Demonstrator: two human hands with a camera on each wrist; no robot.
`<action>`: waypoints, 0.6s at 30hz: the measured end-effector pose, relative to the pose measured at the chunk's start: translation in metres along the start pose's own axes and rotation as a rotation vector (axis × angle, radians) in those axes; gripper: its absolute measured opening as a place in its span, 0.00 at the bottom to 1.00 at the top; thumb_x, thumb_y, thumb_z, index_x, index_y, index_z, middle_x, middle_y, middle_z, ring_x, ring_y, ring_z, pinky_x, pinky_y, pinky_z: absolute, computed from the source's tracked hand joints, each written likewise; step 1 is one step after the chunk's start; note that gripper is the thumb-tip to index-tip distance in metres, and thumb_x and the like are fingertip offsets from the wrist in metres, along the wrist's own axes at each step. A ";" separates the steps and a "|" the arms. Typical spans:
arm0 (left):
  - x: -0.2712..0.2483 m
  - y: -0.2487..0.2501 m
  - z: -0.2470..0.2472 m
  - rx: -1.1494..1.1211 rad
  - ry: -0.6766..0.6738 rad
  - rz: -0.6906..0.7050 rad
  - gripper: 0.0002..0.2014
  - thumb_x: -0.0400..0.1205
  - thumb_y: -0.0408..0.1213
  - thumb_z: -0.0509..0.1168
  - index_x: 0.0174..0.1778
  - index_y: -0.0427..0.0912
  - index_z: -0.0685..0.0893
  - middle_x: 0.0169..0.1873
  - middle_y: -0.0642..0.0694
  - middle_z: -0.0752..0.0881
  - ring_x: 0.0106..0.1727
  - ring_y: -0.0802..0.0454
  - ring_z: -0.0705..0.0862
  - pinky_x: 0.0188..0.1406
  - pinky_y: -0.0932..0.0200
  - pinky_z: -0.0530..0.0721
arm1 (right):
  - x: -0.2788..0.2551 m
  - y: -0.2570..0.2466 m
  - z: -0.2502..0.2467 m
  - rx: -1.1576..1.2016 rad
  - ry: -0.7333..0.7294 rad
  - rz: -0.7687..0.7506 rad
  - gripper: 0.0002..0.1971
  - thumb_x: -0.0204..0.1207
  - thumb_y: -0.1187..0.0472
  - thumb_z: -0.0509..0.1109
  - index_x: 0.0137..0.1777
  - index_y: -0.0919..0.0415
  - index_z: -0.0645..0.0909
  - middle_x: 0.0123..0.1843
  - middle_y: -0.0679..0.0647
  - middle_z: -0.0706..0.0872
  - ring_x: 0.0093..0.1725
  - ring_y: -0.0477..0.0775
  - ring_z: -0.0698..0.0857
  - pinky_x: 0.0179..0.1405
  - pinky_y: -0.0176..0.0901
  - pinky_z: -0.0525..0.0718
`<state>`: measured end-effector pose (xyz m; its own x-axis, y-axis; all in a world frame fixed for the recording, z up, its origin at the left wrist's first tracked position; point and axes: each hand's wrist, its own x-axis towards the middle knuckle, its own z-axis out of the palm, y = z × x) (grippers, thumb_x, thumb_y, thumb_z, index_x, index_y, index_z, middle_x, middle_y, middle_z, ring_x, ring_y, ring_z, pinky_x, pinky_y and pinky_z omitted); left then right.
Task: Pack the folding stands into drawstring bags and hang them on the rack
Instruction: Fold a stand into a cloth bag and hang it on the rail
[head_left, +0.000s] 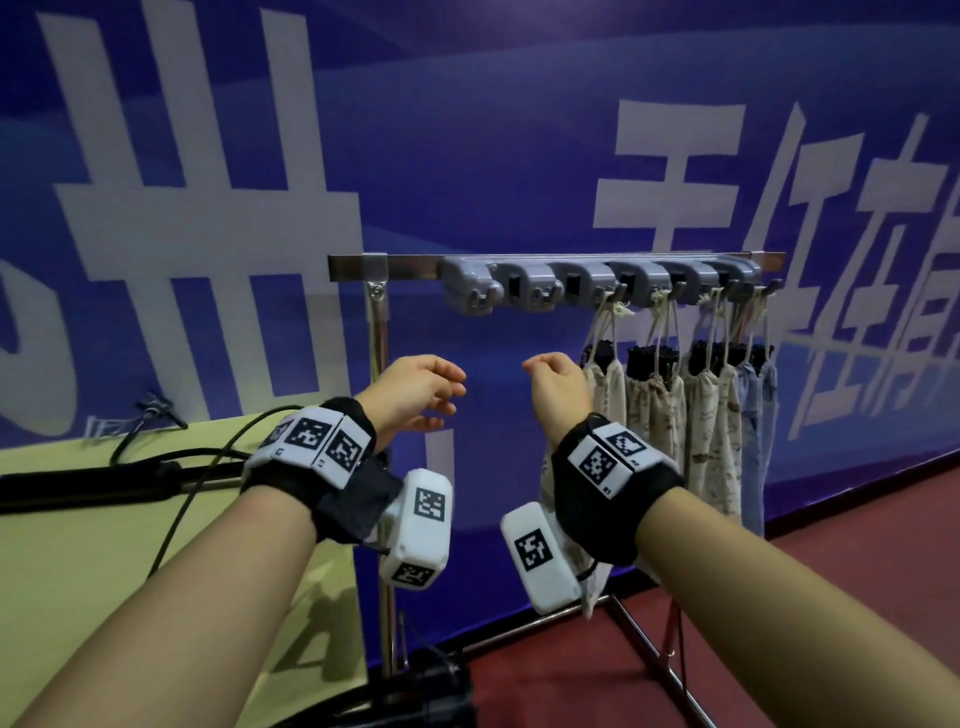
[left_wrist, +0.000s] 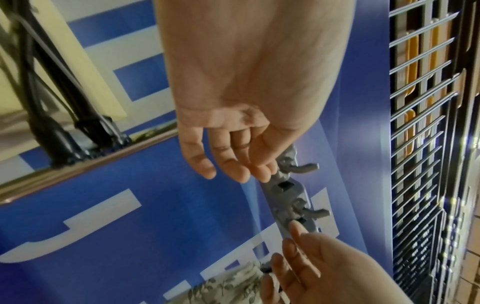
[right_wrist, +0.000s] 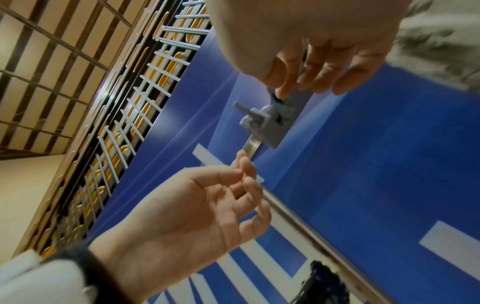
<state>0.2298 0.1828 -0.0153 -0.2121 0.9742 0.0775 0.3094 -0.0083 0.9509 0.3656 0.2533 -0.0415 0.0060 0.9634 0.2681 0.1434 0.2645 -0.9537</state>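
Note:
Both my hands hang in the air in front of the rack (head_left: 410, 266), just below its grey hook blocks (head_left: 524, 288). My left hand (head_left: 451, 394) holds nothing, and its fingers are relaxed in the left wrist view (left_wrist: 233, 170). My right hand (head_left: 534, 370) is loosely curled and empty too (right_wrist: 311, 82). Several patterned drawstring bags (head_left: 660, 410) hang by their cords from the right-hand hooks, with black stand tops (head_left: 652, 358) poking out. The leftmost bag (head_left: 608, 387) hangs right behind my right wrist. The two left hooks (head_left: 480, 300) are bare.
A yellow-green table (head_left: 78, 561) stands at the left with a black folded stand (head_left: 104, 483) and cables on it. The rack's upright post (head_left: 378, 338) and foot bars (head_left: 654, 660) stand on a red floor. A blue banner wall is close behind.

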 end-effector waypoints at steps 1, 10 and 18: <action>-0.004 0.000 -0.007 -0.001 0.012 0.003 0.11 0.83 0.25 0.58 0.42 0.44 0.79 0.37 0.50 0.83 0.34 0.55 0.80 0.36 0.60 0.79 | -0.005 -0.003 0.007 -0.011 -0.017 -0.008 0.12 0.79 0.61 0.60 0.34 0.49 0.73 0.45 0.59 0.77 0.43 0.56 0.76 0.43 0.46 0.73; -0.058 -0.004 -0.087 0.080 0.090 -0.039 0.10 0.83 0.25 0.58 0.43 0.44 0.79 0.36 0.49 0.82 0.34 0.54 0.79 0.38 0.59 0.79 | -0.062 -0.049 0.056 -0.227 -0.371 -0.114 0.06 0.80 0.62 0.59 0.44 0.61 0.75 0.32 0.50 0.74 0.33 0.49 0.73 0.39 0.45 0.74; -0.101 -0.033 -0.153 0.057 0.230 -0.162 0.08 0.84 0.27 0.58 0.45 0.43 0.78 0.41 0.47 0.81 0.36 0.54 0.79 0.40 0.59 0.80 | -0.103 -0.073 0.097 -0.327 -0.614 -0.071 0.07 0.80 0.63 0.61 0.53 0.63 0.78 0.47 0.58 0.78 0.34 0.49 0.74 0.27 0.38 0.74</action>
<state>0.0992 0.0503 -0.0088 -0.4655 0.8850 -0.0015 0.3050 0.1621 0.9384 0.2582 0.1392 -0.0128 -0.5612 0.8202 0.1108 0.4141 0.3941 -0.8205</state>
